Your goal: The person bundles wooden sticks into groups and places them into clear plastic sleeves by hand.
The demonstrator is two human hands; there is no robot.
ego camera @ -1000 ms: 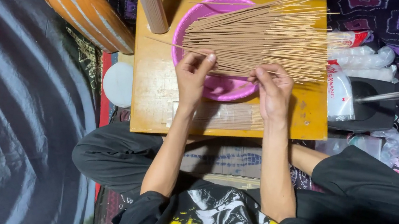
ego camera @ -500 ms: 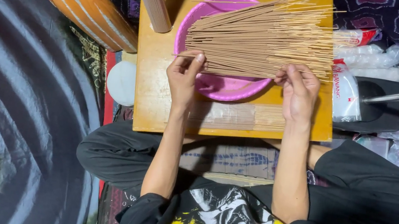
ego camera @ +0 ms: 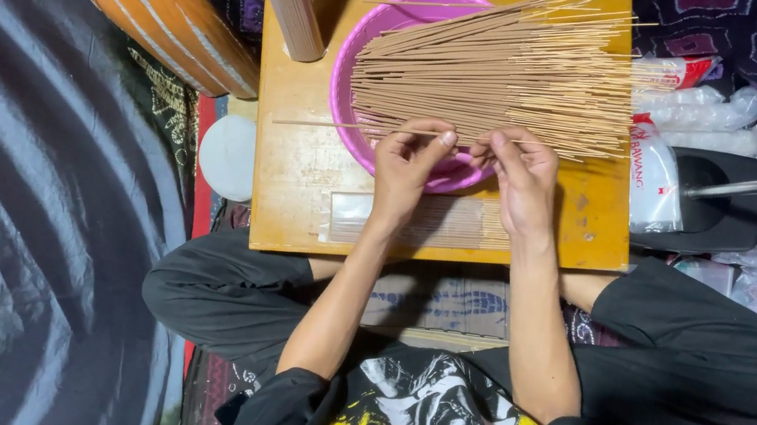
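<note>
fingertips (ego camera: 442, 138) of both hands pinching thin sticks at the near edge of the fanned stick bundle (ego camera: 509, 72).

left hand (ego camera: 409, 162) is closing thumb and forefinger on a single long stick (ego camera: 332, 124) running out to the left of the fingers; right hand (ego camera: 526, 177) is pinching stick ends just beside it, other fingers curled. bundle is lying across the pink basin (ego camera: 366, 31) just beyond the fingers, on the yellow board (ego camera: 291, 160); clear sleeve with sticks (ego camera: 417, 220) is sitting under the wrists. judging: keep the pinch light, pull one stick straight along its length so the neighbours aren't dragging or snapping.
</note>
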